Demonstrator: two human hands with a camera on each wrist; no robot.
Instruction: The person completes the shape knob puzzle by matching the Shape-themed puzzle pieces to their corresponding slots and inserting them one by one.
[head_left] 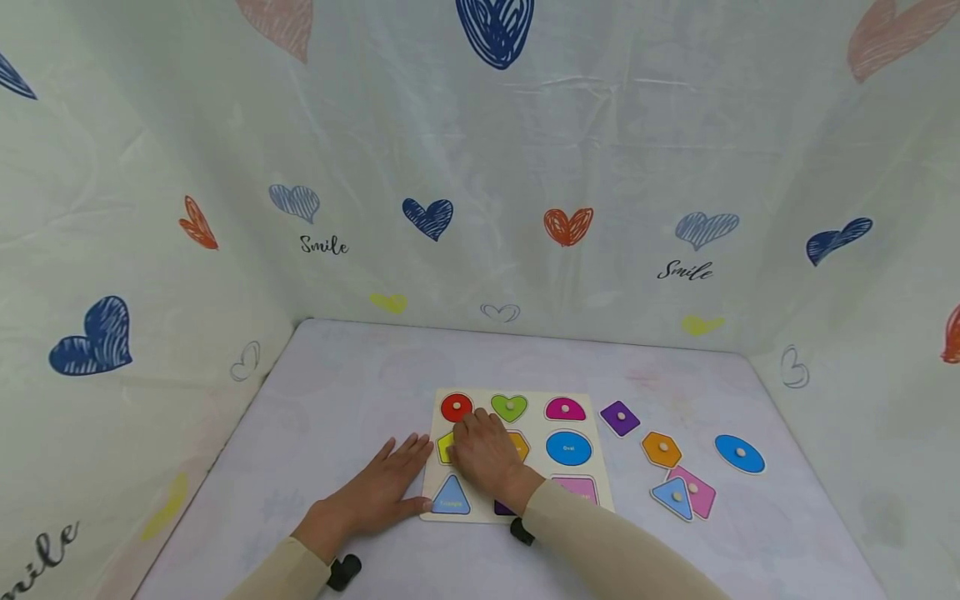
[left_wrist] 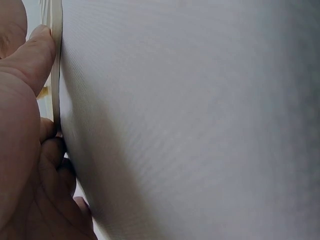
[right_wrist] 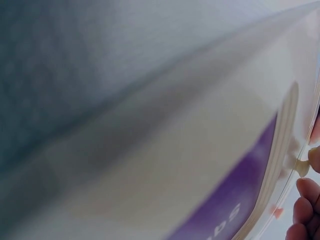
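Note:
A cream shape puzzle board [head_left: 480, 400] lies flat on the table. My left hand [head_left: 382, 492] rests at its left edge with extended fingers; in the left wrist view the thumb [left_wrist: 40, 55] presses the board's edge. My right hand [head_left: 487, 450] reaches over the board, fingers curled at a yellow puzzle piece [head_left: 444, 447] that they partly cover. The right wrist view shows a small pale knob [right_wrist: 301, 167] between those fingertips. A red circle [head_left: 457, 407], a green heart [head_left: 509, 407] and a magenta semicircle [head_left: 565, 409], all knobbed, sit in the top row.
Right of the board lie loose knobbed pieces: a purple rhombus [head_left: 619, 418], an orange hexagon [head_left: 662, 450], a blue oval [head_left: 739, 454], and a light blue triangle [head_left: 673, 497] overlapping a pink piece [head_left: 699, 492]. A heart-printed curtain [head_left: 495, 150] surrounds the table [head_left: 360, 375].

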